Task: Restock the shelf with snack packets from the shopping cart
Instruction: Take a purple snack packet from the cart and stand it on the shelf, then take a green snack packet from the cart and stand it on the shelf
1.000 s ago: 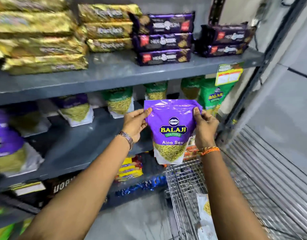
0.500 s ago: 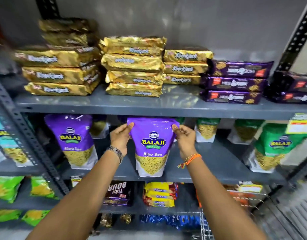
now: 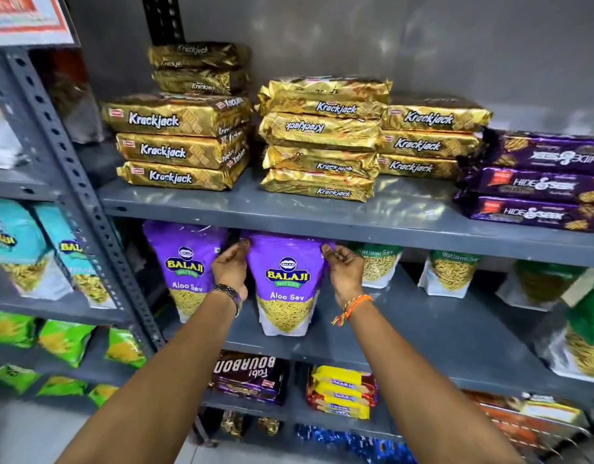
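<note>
I had both arms stretched forward and slightly upward toward the middle shelf (image 3: pixel 423 333), forearms converging from the lower corners of the view. My left hand (image 3: pixel 229 270) pinched the upper left edge of the purple Aloo Sev packet (image 3: pixel 286 283), thumb and fingers curled over the corner, with a dark bracelet (image 3: pixel 228 293) on that wrist. My right hand (image 3: pixel 343 271) gripped the upper right edge the same way, knuckles toward me, an orange thread (image 3: pixel 354 304) tied around the wrist. So both hands were clamped on the one packet, held apart by its width.

The packet stood upright with its base touching the middle shelf near the front edge, its top just under the shelf above. Just beside it on the left, partly behind my left hand, stood a second purple Aloo Sev packet (image 3: pixel 185 266), upright too. Green Ratlami Sev packets (image 3: pixel 379 267) sat farther back to the right. On the upper shelf (image 3: pixel 289 212) lay stacks of gold Krackjack packs (image 3: pixel 175 149) and purple Hide & Seek packs (image 3: pixel 536 185). I could not see the cart clearly.
</note>
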A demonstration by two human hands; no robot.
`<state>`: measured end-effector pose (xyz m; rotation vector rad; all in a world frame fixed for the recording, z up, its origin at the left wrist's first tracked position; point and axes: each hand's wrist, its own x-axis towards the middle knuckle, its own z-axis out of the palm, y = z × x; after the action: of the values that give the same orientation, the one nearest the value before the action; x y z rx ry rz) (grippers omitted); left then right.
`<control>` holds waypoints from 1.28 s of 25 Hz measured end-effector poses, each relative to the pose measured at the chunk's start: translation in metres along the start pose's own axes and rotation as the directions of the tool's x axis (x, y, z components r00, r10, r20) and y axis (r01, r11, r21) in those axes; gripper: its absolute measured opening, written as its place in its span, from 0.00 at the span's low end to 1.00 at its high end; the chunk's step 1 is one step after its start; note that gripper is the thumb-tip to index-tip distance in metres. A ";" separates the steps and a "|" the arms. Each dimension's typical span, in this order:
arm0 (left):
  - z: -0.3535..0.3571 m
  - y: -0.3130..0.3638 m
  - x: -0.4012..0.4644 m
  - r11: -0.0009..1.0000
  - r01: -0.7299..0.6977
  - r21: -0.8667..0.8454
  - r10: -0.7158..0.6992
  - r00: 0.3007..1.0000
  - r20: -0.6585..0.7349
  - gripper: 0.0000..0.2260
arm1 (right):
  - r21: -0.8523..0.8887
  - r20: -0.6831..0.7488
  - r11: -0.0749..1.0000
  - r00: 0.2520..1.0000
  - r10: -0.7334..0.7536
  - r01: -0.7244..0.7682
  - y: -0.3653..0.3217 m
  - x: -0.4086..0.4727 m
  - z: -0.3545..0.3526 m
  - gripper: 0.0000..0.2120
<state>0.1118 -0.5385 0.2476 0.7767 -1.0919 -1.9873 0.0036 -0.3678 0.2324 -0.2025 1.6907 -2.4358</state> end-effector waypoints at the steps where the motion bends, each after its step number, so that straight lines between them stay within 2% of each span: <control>1: -0.003 -0.003 0.002 1.000 0.006 -0.004 -0.006 1.000 -0.001 0.05 | -0.006 0.002 1.000 1.000 0.007 -0.007 0.002 0.001 0.000 0.07; 5: -0.008 -0.003 0.006 0.999 0.031 -0.025 -0.030 1.000 0.009 0.05 | -0.015 0.012 1.000 1.000 0.013 -0.013 0.003 0.003 -0.001 0.08; 9: -0.017 -0.005 0.001 1.000 0.012 0.002 -0.012 1.000 0.015 0.09 | -0.061 0.055 0.998 0.998 0.009 -0.005 -0.005 -0.001 -0.007 0.10; 12: -0.023 -0.012 -0.011 1.000 -0.023 0.005 0.023 0.995 -0.092 0.09 | -0.025 0.063 1.000 0.998 -0.001 0.003 -0.009 -0.004 -0.018 0.20; 14: -0.022 -0.018 -0.024 1.000 0.002 -0.024 -0.006 0.991 -0.137 0.10 | -0.021 0.047 0.999 0.999 -0.024 0.025 -0.013 -0.009 -0.030 0.22; 18: -0.011 -0.041 -0.064 0.998 0.042 0.055 -0.044 0.998 0.034 0.11 | -0.046 -0.023 0.998 0.998 -0.053 0.052 -0.016 -0.024 -0.066 0.22; 22: 0.016 -0.081 -0.101 0.977 0.118 0.178 -0.151 0.971 0.187 0.10 | -0.032 -0.163 0.999 0.986 -0.043 0.038 -0.014 -0.052 -0.135 0.20; 25: 0.041 -0.117 -0.129 0.950 0.171 0.262 -0.245 0.927 0.285 0.09 | -0.040 -0.320 0.999 0.947 -0.035 0.024 -0.009 -0.084 -0.198 0.20; 28: 0.072 -0.158 -0.165 0.906 0.221 0.360 -0.361 0.848 0.388 0.10 | -0.072 -0.453 0.997 0.891 -0.027 -0.006 -0.007 -0.123 -0.264 0.19; 32: 0.116 -0.216 -0.227 0.830 0.216 0.513 -0.506 0.680 0.531 0.10 | -0.027 -0.666 0.999 0.746 0.007 -0.033 0.002 -0.187 -0.353 0.20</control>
<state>0.0815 -0.2209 0.1469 0.5322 -1.9518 -2.5104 0.1129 -0.0053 0.1044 0.7879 1.9543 -2.6333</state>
